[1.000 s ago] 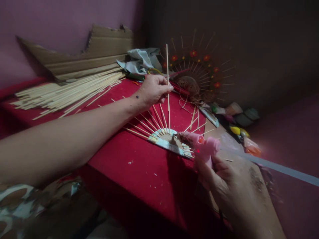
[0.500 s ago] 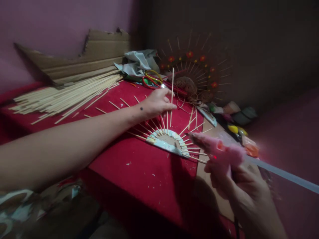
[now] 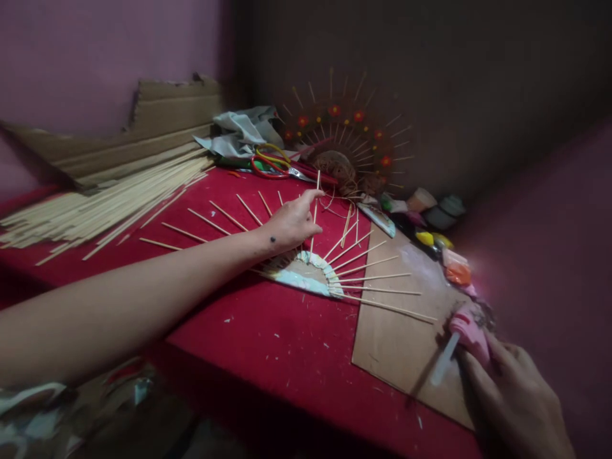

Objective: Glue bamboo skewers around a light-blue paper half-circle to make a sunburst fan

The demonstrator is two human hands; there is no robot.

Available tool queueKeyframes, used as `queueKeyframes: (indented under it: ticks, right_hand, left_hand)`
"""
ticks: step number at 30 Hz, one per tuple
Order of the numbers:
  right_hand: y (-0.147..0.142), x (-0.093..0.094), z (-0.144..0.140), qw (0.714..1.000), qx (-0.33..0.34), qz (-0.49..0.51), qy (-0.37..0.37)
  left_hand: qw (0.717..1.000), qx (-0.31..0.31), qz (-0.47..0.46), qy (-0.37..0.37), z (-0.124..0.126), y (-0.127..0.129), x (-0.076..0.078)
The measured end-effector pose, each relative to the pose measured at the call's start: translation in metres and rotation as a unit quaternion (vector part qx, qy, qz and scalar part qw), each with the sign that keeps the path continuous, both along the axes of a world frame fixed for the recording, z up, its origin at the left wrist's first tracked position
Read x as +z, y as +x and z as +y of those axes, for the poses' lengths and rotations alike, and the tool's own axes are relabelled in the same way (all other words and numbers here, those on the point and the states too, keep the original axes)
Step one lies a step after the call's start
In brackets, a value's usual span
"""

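Observation:
My left hand (image 3: 292,224) pinches a thin wooden stick (image 3: 313,242) upright between thumb and fingers. The stick's lower end meets the curved rim of a half-round cardboard piece (image 3: 299,280), edged in pale printed paper. Several sticks fan out from that rim over the red tabletop (image 3: 268,357); my left hand and forearm cover some of them. At the right, my right hand (image 3: 523,392) is closed around a pink glue gun (image 3: 471,331), with a translucent glue stick (image 3: 445,360) poking out of its back end. The gun's nozzle is hard to make out.
Loose sticks (image 3: 109,197) lie in a pile at left, under torn cardboard (image 3: 172,115). Scissors (image 3: 272,160) rest near crumpled fabric (image 3: 248,131). Behind stands a sunburst decoration (image 3: 335,159) with red flowers. A brown board (image 3: 392,325) and small packets (image 3: 456,268) are at right.
My left hand has lowered the stick to the half-round piece's rim. My right hand has drawn the glue gun away to the right and turned it. The view has shifted slightly.

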State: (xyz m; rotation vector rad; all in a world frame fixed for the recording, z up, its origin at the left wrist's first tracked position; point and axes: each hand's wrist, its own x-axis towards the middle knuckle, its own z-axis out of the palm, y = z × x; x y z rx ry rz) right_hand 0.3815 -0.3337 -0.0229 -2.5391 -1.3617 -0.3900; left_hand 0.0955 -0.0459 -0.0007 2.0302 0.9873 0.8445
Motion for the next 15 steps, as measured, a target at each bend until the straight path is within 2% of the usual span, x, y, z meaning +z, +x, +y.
queueKeyframes:
  ticks: [3, 15]
  right_hand:
    - [-0.001, 0.002, 0.001, 0.999, 0.003, 0.032, -0.019]
    - [-0.002, -0.003, 0.002, 0.997, 0.007, 0.073, 0.025]
  left_hand:
    - [1.0, 0.007, 0.028, 0.009, 0.002, 0.002, -0.003]
    - [0.994, 0.031, 0.104, 0.016, 0.011, 0.003, -0.005]
